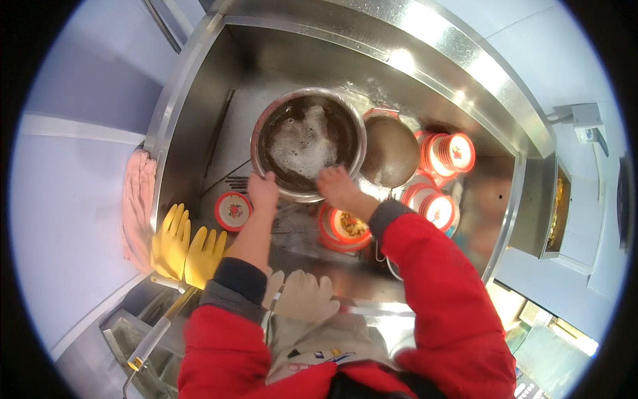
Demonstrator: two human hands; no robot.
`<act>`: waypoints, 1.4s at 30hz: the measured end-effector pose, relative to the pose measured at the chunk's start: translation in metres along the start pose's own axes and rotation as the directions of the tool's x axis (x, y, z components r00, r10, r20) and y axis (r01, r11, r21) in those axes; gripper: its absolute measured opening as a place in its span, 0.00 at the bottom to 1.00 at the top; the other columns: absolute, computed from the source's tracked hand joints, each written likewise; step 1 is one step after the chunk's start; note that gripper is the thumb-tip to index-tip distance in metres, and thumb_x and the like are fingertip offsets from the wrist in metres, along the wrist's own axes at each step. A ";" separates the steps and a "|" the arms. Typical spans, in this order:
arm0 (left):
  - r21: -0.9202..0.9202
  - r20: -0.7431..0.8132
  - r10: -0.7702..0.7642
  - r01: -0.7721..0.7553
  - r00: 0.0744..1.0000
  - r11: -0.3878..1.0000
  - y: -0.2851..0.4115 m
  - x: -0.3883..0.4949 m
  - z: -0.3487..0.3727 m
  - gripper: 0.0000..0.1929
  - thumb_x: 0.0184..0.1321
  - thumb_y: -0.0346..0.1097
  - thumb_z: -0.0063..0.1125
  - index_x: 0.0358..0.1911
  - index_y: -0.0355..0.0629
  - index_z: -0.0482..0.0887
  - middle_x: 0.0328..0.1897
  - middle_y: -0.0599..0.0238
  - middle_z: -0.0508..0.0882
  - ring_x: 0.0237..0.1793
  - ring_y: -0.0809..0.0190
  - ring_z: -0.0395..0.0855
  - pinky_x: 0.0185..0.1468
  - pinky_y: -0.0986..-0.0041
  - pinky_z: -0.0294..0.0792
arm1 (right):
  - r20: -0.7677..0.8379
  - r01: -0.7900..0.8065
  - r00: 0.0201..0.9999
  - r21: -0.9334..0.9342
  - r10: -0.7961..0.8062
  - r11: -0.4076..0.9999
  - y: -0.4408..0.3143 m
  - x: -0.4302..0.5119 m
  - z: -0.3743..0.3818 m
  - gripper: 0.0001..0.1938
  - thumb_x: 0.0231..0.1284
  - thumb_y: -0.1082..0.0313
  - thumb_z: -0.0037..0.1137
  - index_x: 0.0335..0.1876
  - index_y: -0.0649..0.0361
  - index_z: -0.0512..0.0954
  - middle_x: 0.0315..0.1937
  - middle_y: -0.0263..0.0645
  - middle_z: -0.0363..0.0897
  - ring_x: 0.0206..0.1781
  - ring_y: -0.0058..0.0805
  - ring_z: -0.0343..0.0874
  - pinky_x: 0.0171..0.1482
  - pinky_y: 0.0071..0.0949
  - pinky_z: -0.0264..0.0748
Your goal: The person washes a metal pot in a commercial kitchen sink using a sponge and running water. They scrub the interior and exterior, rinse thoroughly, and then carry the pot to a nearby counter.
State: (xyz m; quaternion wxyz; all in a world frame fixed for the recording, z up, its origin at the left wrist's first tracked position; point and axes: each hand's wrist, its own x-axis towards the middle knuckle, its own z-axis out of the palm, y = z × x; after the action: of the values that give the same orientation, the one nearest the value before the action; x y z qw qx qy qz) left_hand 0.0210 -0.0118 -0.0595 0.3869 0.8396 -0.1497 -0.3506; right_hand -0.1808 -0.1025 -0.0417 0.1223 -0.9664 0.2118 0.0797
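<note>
A wide metal basin [257,122] stands in a stainless steel sink [299,259], holding brownish water with white suds [304,137]. My left hand [262,192] grips its rim on the near left side. At the near right rim is my right hand [340,188]; its fingertips reach over into the suds, so what they hold is hidden. Below my left hand sits a small white dish [233,211] with a red rim and a flower print. Near my right wrist is a red-rimmed bowl [352,225] with food scraps.
Right of the basin sits a round, brownish metal vessel [391,149]. Stacked red-and-white dishes [456,152] stand beyond it, with another stack [436,211] nearer. Yellow rubber gloves [172,242] and a pink cloth [138,199] hang at the left edge. Pale gloves [305,297] lie at the front edge.
</note>
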 end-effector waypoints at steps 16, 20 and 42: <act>0.175 -0.046 0.116 -0.107 0.992 0.979 0.031 -0.005 -0.003 0.17 0.69 0.39 0.58 0.49 0.29 0.77 0.48 0.35 0.85 0.51 0.33 0.83 0.55 0.51 0.72 | 0.198 0.044 0.979 -0.461 0.055 0.886 0.053 -0.001 -0.007 0.12 0.61 0.62 0.55 0.47 0.53 0.83 0.50 0.34 0.79 0.58 0.35 0.72 0.52 0.42 0.65; 0.175 -0.032 0.179 -0.170 0.983 0.970 0.039 -0.008 -0.001 0.17 0.69 0.39 0.58 0.50 0.30 0.78 0.49 0.35 0.84 0.52 0.32 0.82 0.55 0.51 0.72 | 0.283 -0.078 0.953 -0.109 0.106 0.991 0.029 0.010 -0.006 0.22 0.59 0.60 0.56 0.60 0.55 0.77 0.55 0.40 0.78 0.61 0.40 0.73 0.54 0.47 0.69; 0.423 0.007 0.259 -0.237 0.966 0.874 0.062 0.011 -0.029 0.14 0.67 0.38 0.58 0.45 0.31 0.79 0.47 0.38 0.82 0.52 0.35 0.80 0.56 0.50 0.71 | 0.444 -0.105 0.896 0.204 0.004 0.973 0.055 0.014 -0.011 0.16 0.67 0.59 0.47 0.50 0.53 0.85 0.56 0.40 0.83 0.70 0.43 0.71 0.77 0.54 0.52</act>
State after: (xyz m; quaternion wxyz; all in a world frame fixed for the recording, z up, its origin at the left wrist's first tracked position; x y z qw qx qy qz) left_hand 0.0505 -0.0418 -0.0048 0.2422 0.8854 -0.3185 -0.2367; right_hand -0.1905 -0.1590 -0.0451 0.2720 -0.8971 0.2132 0.2753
